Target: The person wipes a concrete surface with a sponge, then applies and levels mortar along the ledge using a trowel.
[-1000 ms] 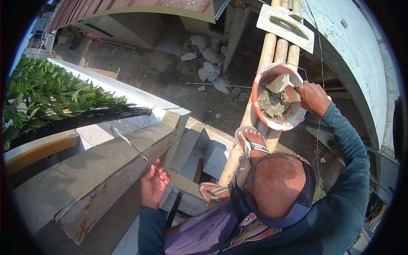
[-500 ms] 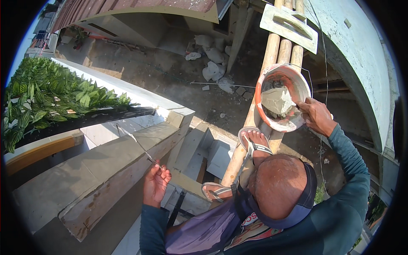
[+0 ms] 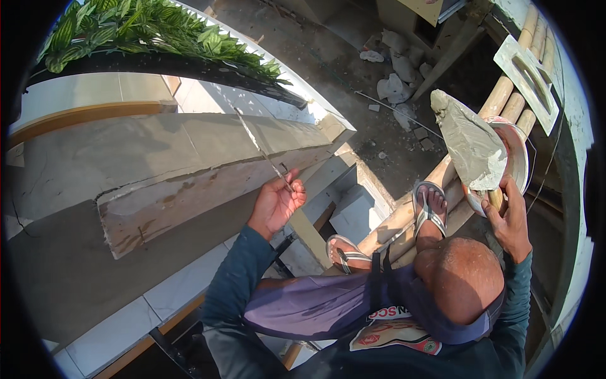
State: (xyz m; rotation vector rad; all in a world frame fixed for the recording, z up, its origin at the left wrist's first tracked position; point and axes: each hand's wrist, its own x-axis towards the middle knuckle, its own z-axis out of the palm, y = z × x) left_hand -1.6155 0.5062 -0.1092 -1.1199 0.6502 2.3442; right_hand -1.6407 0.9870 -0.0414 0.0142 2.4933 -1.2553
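Note:
My right hand (image 3: 512,221) grips the wooden handle of a trowel (image 3: 497,200). A broad heap of wet grey mortar (image 3: 466,139) covers its blade. Partly behind the trowel, an orange, mortar-smeared bucket (image 3: 516,148) stands on bamboo poles. On my left, my left hand (image 3: 278,203) pinches one end of a thin, whitish, mortar-smeared rod (image 3: 252,139). The rod slants up and away over a ledge (image 3: 189,180) with a grey plastered top and a rough, stained front face. Whether the rod touches the ledge I cannot tell.
A pale plastering float (image 3: 527,81) lies on the bamboo poles (image 3: 435,174) beyond the bucket. My sandalled feet are on and beside the poles. Leafy plants (image 3: 158,31) line a planter at the far left. White sacks (image 3: 394,88) lie on the ground well below.
My right hand has lifted the trowel, loaded with mortar, out of the bucket. The view has swung left, so the bucket and poles sit further right. My left hand still holds the rod.

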